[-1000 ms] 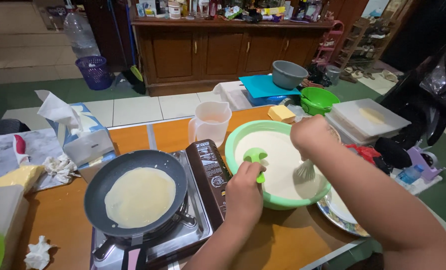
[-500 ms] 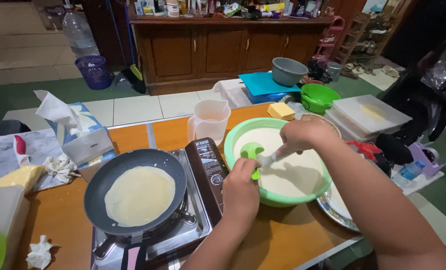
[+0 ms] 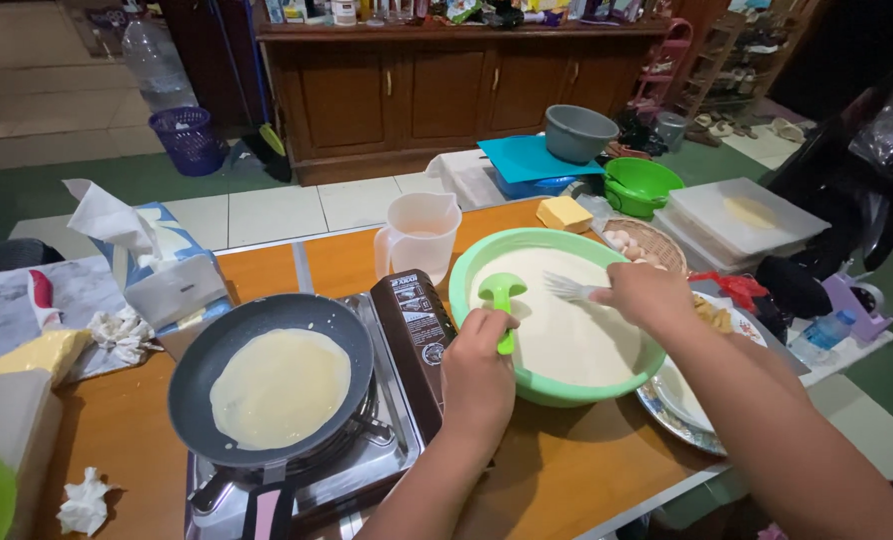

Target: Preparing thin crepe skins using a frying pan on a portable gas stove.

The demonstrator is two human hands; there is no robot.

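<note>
Fingers (image 3: 487, 335) of my left hand (image 3: 477, 375) curl tight around the green ladle (image 3: 503, 300), its handle resting on the near rim of the green bowl (image 3: 467, 275) at centre frame. My right hand (image 3: 652, 297), forearm stretching in from lower right, grips a fork (image 3: 570, 290) over the pale batter (image 3: 567, 330). Left of the bowl, a thin pancake (image 3: 280, 387) lies in the dark pan (image 3: 202, 360) on the stove (image 3: 367, 460) on the worktop (image 3: 567, 470).

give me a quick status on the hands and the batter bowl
Left hand grips green ladle at bowl rim. Right hand holds fork over batter. Crepe in pan alongside, nothing blocking.
</note>
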